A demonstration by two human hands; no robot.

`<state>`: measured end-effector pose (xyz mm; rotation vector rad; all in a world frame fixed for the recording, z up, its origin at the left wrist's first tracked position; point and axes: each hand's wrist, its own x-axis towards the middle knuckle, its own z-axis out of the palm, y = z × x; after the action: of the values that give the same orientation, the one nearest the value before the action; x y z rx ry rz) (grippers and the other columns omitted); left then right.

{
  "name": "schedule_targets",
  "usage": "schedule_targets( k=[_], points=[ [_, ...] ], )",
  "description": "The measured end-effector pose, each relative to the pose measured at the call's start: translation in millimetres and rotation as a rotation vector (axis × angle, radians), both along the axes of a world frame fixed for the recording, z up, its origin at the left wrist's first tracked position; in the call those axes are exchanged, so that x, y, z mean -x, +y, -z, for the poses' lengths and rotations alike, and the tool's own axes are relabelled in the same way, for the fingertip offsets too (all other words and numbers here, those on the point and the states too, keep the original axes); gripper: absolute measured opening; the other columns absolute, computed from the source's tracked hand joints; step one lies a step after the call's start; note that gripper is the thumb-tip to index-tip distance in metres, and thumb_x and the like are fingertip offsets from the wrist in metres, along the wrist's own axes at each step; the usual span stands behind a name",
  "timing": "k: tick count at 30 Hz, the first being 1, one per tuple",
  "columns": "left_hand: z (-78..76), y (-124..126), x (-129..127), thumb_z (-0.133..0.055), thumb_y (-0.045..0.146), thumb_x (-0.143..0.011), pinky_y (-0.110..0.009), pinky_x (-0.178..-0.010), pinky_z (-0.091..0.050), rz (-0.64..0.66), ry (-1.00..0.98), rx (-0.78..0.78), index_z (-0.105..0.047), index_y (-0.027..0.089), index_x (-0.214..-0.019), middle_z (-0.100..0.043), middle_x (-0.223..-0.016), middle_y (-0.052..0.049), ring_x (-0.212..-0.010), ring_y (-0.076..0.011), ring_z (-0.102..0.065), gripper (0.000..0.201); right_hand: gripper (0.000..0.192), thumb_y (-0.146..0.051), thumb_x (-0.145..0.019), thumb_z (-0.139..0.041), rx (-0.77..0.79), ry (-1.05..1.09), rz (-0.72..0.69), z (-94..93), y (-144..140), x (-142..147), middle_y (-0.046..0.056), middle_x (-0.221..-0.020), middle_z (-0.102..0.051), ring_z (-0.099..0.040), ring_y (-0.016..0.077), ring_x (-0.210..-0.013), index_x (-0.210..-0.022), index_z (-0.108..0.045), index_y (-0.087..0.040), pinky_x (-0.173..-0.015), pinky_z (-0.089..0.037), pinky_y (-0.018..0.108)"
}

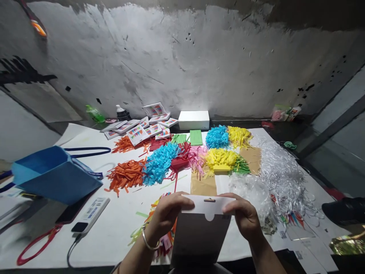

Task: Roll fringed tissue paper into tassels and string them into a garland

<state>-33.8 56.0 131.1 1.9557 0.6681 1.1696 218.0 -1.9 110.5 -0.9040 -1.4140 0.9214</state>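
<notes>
— Hands doing what?
— Left hand [165,213] and right hand [242,215] are pinching the packet [201,232] at its top flap, above the table's near edge.
— Progress?
— Flap is looking unsealed; fringe piles [159,163] are waiting.

White-covered table [119,224], paper-shred heaps [159,161] (orange, blue, yellow), printed cards [139,133], blue bag [54,175]

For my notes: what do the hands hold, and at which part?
Both hands, left hand and right hand, hold a grey paper envelope by its white top flap.
</notes>
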Motion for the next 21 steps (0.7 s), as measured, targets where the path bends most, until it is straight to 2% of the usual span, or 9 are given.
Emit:
schedule_targets(
  k=[3,6,9,11,13,15,17,21],
  points=[
    [-10.7,0.1,0.7,-0.039,0.039,-0.094,-0.028,-0.066,-0.049,0.093,0.036,0.025,-0.067,0.016,-0.081,-0.068,-0.077,-0.01,-0.073,-0.0196,-0.064,0.039,0.028,-0.021,-0.09,-0.041,-0.061,-0.14,-0.045,-11.2,-1.1,-6.7,0.007,-0.099,-0.067,-0.064,0.019,-0.083,-0.081,-0.067,-0.021,-0.066,-0.052,0.029],
    [-18.6,-4.2,-0.3,-0.04,0.036,-0.093,-0.03,-0.073,-0.049,0.056,0.083,0.025,-0.065,0.017,-0.09,-0.068,-0.086,-0.01,-0.083,-0.0216,-0.063,0.031,0.025,-0.017,-0.087,-0.039,-0.136,-0.34,-0.052,-22.1,-2.6,-10.1,0.009,-0.104,-0.063,-0.061,0.0214,-0.094,-0.092,-0.063,-0.02,-0.077,-0.052,0.034],
    [-20.3,-7.6,-4.9,-0.047,0.02,-0.088,-0.027,-0.071,-0.048,0.016,0.135,-0.036,-0.062,0.018,-0.095,-0.066,-0.083,-0.008,-0.079,-0.0185,-0.062,0.016,0.014,-0.019,-0.084,-0.048,-0.244,-0.567,0.066,-33.2,-1.8,-5.9,0.013,-0.116,-0.057,-0.055,0.0258,-0.108,-0.094,-0.059,-0.018,-0.09,-0.047,0.041],
    [-19.2,-8.0,-9.3,-0.048,0.012,-0.085,-0.026,-0.071,-0.048,0.014,0.158,-0.084,-0.06,0.018,-0.094,-0.066,-0.082,-0.007,-0.079,-0.0172,-0.062,0.016,0.018,-0.021,-0.084,-0.056,-0.329,-0.729,0.15,-40.2,1.6,0.8,0.015,-0.117,-0.056,-0.053,0.0274,-0.11,-0.102,-0.056,-0.017,-0.093,-0.045,0.043],
    [-18.0,-7.2,-13.4,-0.048,0.008,-0.083,-0.027,-0.073,-0.048,0.019,0.176,-0.105,-0.059,0.018,-0.094,-0.066,-0.085,-0.008,-0.082,-0.0173,-0.062,0.018,0.029,-0.021,-0.087,-0.056,-0.411,-0.887,0.142,-45.6,7.1,7.8,0.015,-0.11,-0.06,-0.057,0.026,-0.103,-0.115,-0.052,-0.015,-0.088,-0.048,0.041],
    [-17.3,-6.2,-15.9,-0.047,0.007,-0.082,-0.027,-0.073,-0.049,0.018,0.186,-0.098,-0.058,0.018,-0.095,-0.065,-0.085,-0.008,-0.081,-0.0171,-0.061,0.019,0.032,-0.019,-0.091,-0.049,-0.454,-0.997,0.076,-49.1,13.4,12.5,0.012,-0.1,-0.063,-0.06,0.0229,-0.091,-0.122,-0.048,-0.015,-0.077,-0.051,0.036],
    [-17.2,-5.2,-17.0,-0.047,0.008,-0.082,-0.028,-0.072,-0.049,0.015,0.186,-0.079,-0.058,0.017,-0.095,-0.065,-0.086,-0.008,-0.08,-0.017,-0.061,0.02,0.03,-0.017,-0.092,-0.043,-0.464,-1.059,0.029,-51.3,19.0,13.9,0.011,-0.094,-0.064,-0.061,0.0217,-0.084,-0.122,-0.048,-0.014,-0.07,-0.051,0.033],
    [-18.2,-3.3,-18.6,-0.047,0.008,-0.082,-0.027,-0.074,-0.049,-0.006,0.167,-0.033,-0.059,0.017,-0.096,-0.066,-0.089,-0.008,-0.082,-0.0165,-0.061,0.021,0.032,-0.016,-0.088,-0.047,-0.448,-1.168,-0.041,-54.4,26.9,12.9,0.012,-0.096,-0.061,-0.059,0.0233,-0.084,-0.12,-0.047,-0.011,-0.068,-0.051,0.034]
  ],
)
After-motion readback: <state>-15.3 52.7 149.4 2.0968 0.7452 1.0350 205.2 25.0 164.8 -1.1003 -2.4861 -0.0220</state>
